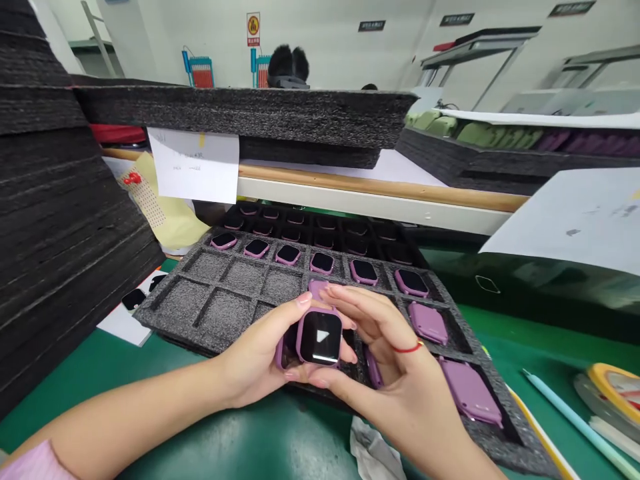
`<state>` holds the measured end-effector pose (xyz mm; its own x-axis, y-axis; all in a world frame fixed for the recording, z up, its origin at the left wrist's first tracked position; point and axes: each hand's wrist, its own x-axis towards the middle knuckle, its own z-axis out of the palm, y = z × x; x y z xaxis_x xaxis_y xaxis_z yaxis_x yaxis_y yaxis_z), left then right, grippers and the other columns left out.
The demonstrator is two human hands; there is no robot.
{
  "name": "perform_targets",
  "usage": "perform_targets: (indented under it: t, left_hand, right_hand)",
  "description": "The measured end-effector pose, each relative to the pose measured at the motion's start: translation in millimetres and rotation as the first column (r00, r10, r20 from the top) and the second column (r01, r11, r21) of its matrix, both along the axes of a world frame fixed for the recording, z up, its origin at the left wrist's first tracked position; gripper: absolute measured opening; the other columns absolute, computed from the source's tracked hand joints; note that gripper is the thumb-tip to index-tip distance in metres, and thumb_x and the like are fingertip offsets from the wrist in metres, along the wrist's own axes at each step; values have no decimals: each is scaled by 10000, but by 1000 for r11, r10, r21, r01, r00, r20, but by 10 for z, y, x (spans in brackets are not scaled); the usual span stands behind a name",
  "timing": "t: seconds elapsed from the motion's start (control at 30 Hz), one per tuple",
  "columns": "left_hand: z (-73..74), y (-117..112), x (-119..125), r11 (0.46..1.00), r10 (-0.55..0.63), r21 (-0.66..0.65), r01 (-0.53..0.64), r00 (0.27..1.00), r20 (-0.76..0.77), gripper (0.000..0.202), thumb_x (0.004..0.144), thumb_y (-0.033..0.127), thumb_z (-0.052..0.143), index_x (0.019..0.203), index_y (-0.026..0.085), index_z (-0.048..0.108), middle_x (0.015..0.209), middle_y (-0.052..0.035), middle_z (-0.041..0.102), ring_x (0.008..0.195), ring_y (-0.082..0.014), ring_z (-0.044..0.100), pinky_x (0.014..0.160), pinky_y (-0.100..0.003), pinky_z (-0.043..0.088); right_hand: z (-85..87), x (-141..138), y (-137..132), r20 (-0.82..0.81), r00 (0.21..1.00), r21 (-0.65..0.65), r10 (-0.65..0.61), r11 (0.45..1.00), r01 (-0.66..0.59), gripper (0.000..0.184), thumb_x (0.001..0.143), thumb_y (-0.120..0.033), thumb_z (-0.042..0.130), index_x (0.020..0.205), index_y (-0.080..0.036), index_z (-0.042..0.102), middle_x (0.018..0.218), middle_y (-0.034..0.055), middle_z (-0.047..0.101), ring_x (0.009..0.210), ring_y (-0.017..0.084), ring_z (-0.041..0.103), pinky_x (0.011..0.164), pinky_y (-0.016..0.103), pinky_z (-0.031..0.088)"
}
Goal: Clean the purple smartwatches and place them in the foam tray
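Note:
A purple smartwatch body without a strap faces up between my hands, a white arrow-like shape and a small bar on its black screen. My left hand grips it from the left, thumb at its upper edge. My right hand curls around the right side, its thumb by the lower edge. Another purple part shows under the left palm, partly hidden. Beneath is a black foam tray, where a row of purple watches lies screen up. At right, purple watch bodies lie face down.
Stacked black foam trays rise at the left. A shelf spans the back, bearing more foam and green and purple parts. A light-blue pen and tape rolls lie right. A crumpled cloth lies in front.

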<state>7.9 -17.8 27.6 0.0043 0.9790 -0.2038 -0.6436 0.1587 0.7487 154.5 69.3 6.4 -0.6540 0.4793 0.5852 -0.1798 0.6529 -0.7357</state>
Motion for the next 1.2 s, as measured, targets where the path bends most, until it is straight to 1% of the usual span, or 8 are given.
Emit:
perform_targets:
  t: [0.37, 0.63, 0.73, 0.83, 0.9, 1.0, 1.07, 1.2]
  left_hand:
    - [39, -24, 7, 1000, -16, -13, 15, 998, -61, 488, 797, 575, 706, 958, 115, 731, 756, -64, 702, 465, -64, 396, 506, -239, 247]
    - [13, -18, -5, 1000, -14, -2, 14, 1000, -2, 470, 761, 607, 749, 912, 162, 762, 739, -60, 697, 530, -96, 499, 475, -212, 258]
    - [11, -19, -9, 1000, -13, 18, 12, 1000, 12, 438, 797, 584, 729, 918, 165, 769, 725, -59, 698, 487, -75, 450, 466, -217, 232]
    - [8, -16, -10, 999, -21, 31, 20, 1000, 16, 396, 815, 543, 724, 917, 163, 768, 758, -79, 729, 472, -73, 442, 468, -229, 225]
    - [0, -14, -11, 998, -26, 52, 25, 999, 19, 399, 823, 547, 718, 912, 161, 764, 768, -80, 734, 463, -70, 431, 467, -235, 218]
    - [-17, -13, -15, 996, -36, 81, 34, 999, 24, 413, 862, 559, 675, 888, 153, 751, 668, -40, 672, 448, -68, 399, 464, -242, 204]
    - [-22, -15, -17, 996, -38, 79, 36, 999, 28, 407, 887, 545, 650, 884, 149, 744, 612, -7, 599, 444, -64, 377, 465, -239, 199]
    - [-13, -18, -15, 997, -39, 66, 36, 998, 40, 408, 859, 546, 688, 899, 145, 747, 687, -5, 572, 478, -54, 370, 467, -219, 204]
  right_hand:
    - [3, 2, 30, -23, 1000, 36, 5, 999, -4, 492, 845, -329, 818, 1302, -342, 636, 1275, 71, 649, 1241, 255, 618, 1074, 447, 543]
    - [8, 38, -29, -40, 999, -37, 22, 999, -23, 520, 924, -240, 714, 1406, -311, 533, 1401, 79, 584, 1348, 237, 558, 1153, 421, 490]
    - [27, 43, -54, -149, 987, -151, -52, 988, 29, 476, 968, -157, 616, 1414, -288, 514, 1434, 74, 586, 1339, 209, 583, 1154, 369, 491]
    - [56, 49, -66, -222, 957, -193, -187, 970, 145, 388, 959, -108, 618, 1301, -288, 602, 1272, 43, 702, 1175, 191, 700, 1043, 326, 596]
    - [61, 75, -68, -230, 942, -107, -245, 968, 225, 345, 925, -81, 659, 1192, -301, 672, 1111, 18, 759, 1018, 195, 756, 909, 320, 667]
    - [36, 151, -68, -215, 945, 187, -249, 939, 290, 425, 862, -28, 717, 1157, -334, 718, 1033, 1, 776, 949, 225, 761, 854, 369, 679]
    - [9, 205, -65, -188, 960, 322, -210, 910, 262, 508, 869, -42, 715, 1269, -353, 688, 1133, 12, 764, 997, 254, 753, 889, 412, 671]
    - [-33, 262, -73, -130, 989, 385, -64, 916, 110, 472, 977, -180, 608, 1419, -346, 603, 1239, 31, 741, 1048, 268, 747, 970, 410, 639]
